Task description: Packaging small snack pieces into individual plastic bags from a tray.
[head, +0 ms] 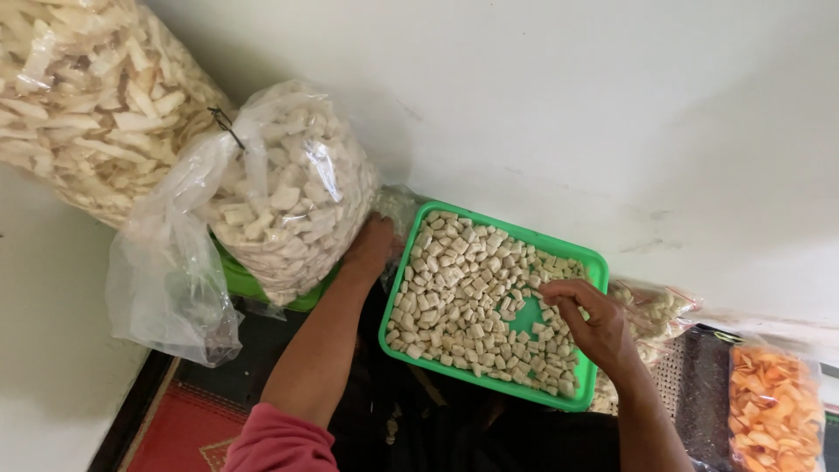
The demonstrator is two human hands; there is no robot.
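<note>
Fingers of the right hand [592, 325] curled together, tips pinching among the small pale cracker squares [454, 280] lying in the green tray [489, 385]; a bare patch of tray floor shows just beside them. Left hand [371, 249] rests at the tray's far corner against a clear bag of white pieces [293, 197], its fingers hidden, so their state cannot be told. Step in hand, as judged: sorting or picking pieces; a light, precise pinch seems required
</note>
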